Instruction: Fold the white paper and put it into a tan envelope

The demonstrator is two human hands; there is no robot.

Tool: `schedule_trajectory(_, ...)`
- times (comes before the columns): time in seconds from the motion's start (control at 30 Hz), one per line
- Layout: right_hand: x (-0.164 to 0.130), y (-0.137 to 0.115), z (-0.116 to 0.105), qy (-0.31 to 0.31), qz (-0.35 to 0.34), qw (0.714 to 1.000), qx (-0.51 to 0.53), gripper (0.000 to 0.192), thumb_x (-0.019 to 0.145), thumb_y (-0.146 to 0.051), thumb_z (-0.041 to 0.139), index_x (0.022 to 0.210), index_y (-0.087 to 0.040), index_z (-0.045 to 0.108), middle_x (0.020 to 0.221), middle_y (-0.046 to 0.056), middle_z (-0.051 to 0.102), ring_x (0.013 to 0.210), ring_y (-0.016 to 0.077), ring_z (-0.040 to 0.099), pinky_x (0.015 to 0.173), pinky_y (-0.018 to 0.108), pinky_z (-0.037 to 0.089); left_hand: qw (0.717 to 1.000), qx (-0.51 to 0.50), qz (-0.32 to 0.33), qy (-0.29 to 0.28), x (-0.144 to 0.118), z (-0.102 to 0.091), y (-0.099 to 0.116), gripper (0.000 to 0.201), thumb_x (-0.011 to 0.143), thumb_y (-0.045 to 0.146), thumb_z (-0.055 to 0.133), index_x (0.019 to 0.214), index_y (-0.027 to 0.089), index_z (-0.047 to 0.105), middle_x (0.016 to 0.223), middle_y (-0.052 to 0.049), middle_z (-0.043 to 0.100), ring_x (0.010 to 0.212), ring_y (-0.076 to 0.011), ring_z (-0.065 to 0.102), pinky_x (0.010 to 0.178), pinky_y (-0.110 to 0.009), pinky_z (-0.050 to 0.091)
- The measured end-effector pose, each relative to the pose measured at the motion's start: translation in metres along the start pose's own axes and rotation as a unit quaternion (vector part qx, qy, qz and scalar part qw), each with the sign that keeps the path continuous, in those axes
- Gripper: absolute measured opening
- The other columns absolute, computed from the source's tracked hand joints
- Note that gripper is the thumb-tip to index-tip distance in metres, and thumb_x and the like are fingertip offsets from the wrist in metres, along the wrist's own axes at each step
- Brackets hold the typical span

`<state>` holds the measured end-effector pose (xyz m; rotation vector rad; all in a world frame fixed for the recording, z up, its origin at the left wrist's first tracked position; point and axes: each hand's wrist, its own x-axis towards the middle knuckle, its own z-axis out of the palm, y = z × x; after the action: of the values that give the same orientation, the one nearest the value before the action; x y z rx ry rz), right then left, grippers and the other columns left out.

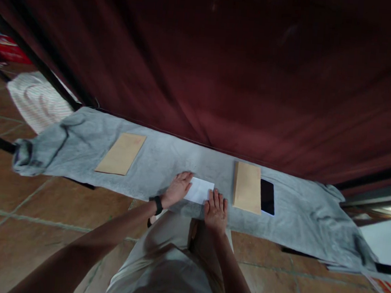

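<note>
A folded white sheet of paper (200, 190) lies on the grey cloth (167, 160) that covers a narrow table. My left hand (177, 188) rests flat on the paper's left edge, fingers together; a black watch sits on that wrist. Flat at the paper's near right corner lies my right hand (215, 208), palm down. Neither hand grips anything. A brown envelope (247, 187) lies just right of my right hand, with a dark phone (267, 196) beside it. Another brown envelope (121, 153) lies farther left on the cloth.
A dark red curtain (241, 78) hangs right behind the table. The floor is brown tile (24, 205). A striped cloth (38, 100) and a red object (7, 48) lie at far left. White sheets (386, 240) sit at the right edge.
</note>
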<state>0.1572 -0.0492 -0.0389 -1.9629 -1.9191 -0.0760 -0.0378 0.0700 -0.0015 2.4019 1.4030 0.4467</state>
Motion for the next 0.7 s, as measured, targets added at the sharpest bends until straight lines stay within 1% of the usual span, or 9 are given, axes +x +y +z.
schedule_trajectory(0.17,0.001,0.002,0.0,0.015,0.012,1.0,0.019,0.051,0.106,-0.025,0.032,0.154,-0.015,0.046,0.154,0.013,0.052,0.144,0.0285,0.045,0.12,0.052,0.028,0.999,-0.009,-0.017,-0.045,0.014,-0.014,0.0,0.039,0.087,0.016,0.06,0.126,0.016,0.065,0.129,-0.015,0.063,0.126,-0.0305,0.055,0.111,-0.045,0.04)
schedule_trajectory(0.23,0.002,0.003,0.0,0.018,0.02,0.999,0.03,0.05,0.105,-0.025,0.032,0.152,-0.014,0.047,0.153,0.014,0.054,0.143,0.0274,0.046,0.121,0.051,0.028,0.994,-0.084,-0.051,-0.047,0.02,-0.021,-0.001,0.032,0.079,0.015,0.066,0.111,0.018,0.069,0.119,-0.013,0.066,0.122,-0.0307,0.056,0.113,-0.046,0.037)
schedule_trajectory(0.3,0.002,0.004,-0.001,0.02,0.024,0.999,0.039,0.049,0.105,-0.025,0.033,0.15,-0.013,0.049,0.152,0.015,0.055,0.143,0.0266,0.046,0.121,0.05,0.029,0.98,-0.174,-0.094,-0.038,0.024,-0.025,-0.001,0.022,0.071,0.012,0.07,0.092,0.019,0.069,0.105,-0.01,0.068,0.117,-0.031,0.058,0.111,-0.045,0.037)
schedule_trajectory(0.4,0.003,0.006,-0.001,0.023,0.024,0.998,0.058,0.048,0.105,-0.026,0.035,0.148,-0.013,0.052,0.151,0.015,0.055,0.143,0.026,0.046,0.12,0.05,0.03,0.958,-0.248,-0.138,-0.035,0.026,-0.028,-0.003,0.014,0.064,0.013,0.072,0.069,0.021,0.063,0.077,-0.004,0.065,0.096,-0.029,0.063,0.095,-0.038,0.046)
schedule_trajectory(0.47,0.003,0.009,-0.002,0.027,0.032,0.994,0.096,0.048,0.104,-0.027,0.035,0.146,-0.015,0.054,0.149,0.015,0.057,0.141,0.0254,0.048,0.12,0.05,0.031,0.949,-0.273,-0.154,-0.035,0.023,-0.03,-0.005,0.013,0.063,0.017,0.073,0.064,0.022,0.061,0.065,-0.001,0.059,0.08,-0.0257,0.063,0.079,-0.033,0.048)
schedule_trajectory(0.53,0.005,0.014,-0.003,0.03,0.056,0.984,0.166,0.048,0.105,-0.031,0.033,0.144,-0.016,0.057,0.145,0.015,0.06,0.138,0.0257,0.052,0.119,0.052,0.033,0.938,-0.302,-0.167,-0.029,0.018,-0.031,-0.008,0.013,0.066,0.026,0.074,0.065,0.022,0.061,0.061,0.001,0.058,0.07,-0.0222,0.06,0.066,-0.029,0.045)
schedule_trajectory(0.6,0.008,0.019,-0.005,0.03,0.109,0.959,0.259,0.051,0.104,-0.039,0.034,0.14,-0.015,0.06,0.142,0.016,0.063,0.134,0.0271,0.055,0.117,0.052,0.037,0.904,-0.38,-0.196,-0.015,0.009,-0.032,-0.008,0.019,0.068,0.035,0.075,0.069,0.021,0.061,0.063,0.001,0.06,0.065,-0.0189,0.059,0.059,-0.026,0.041)
schedule_trajectory(0.63,0.011,0.02,-0.006,0.03,0.145,0.939,0.311,0.053,0.103,-0.043,0.035,0.139,-0.014,0.061,0.142,0.017,0.062,0.134,0.0282,0.056,0.117,0.051,0.038,0.873,-0.435,-0.22,-0.006,0.005,-0.031,-0.008,0.024,0.068,0.038,0.076,0.071,0.02,0.061,0.064,0.001,0.061,0.063,-0.0174,0.058,0.057,-0.025,0.04)
schedule_trajectory(0.7,0.016,0.019,-0.009,0.032,0.21,0.893,0.397,0.058,0.101,-0.05,0.037,0.138,-0.012,0.061,0.142,0.017,0.062,0.133,0.0293,0.056,0.116,0.05,0.041,0.792,-0.545,-0.273,0.011,-0.005,-0.027,-0.003,0.034,0.063,0.042,0.082,0.076,0.018,0.062,0.07,0.0,0.065,0.064,-0.0157,0.06,0.056,-0.023,0.042)
